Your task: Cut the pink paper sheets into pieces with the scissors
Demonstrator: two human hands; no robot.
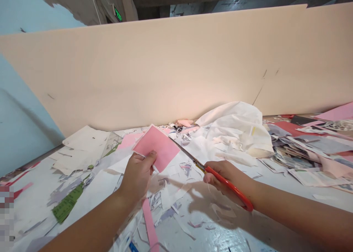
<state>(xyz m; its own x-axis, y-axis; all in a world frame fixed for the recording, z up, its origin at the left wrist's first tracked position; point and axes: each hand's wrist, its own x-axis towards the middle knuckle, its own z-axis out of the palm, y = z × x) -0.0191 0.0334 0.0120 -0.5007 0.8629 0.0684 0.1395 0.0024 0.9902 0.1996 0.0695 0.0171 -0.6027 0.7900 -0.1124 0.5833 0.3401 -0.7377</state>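
My left hand [138, 173] pinches a pink paper sheet [157, 146] by its lower edge and holds it up over the table. My right hand [227, 178] is closed around the red handles of a pair of scissors [215, 175]. The scissor blades run up and left along the right edge of the pink sheet. A long pink paper strip [150, 224] lies on the table below my left hand.
Paper scraps [82, 164] cover the white table [209, 237]. A crumpled white sheet pile [237, 129] lies behind the scissors, and stacked printed and coloured papers [309, 145] spread at the right. A tall beige board [176, 68] walls off the back.
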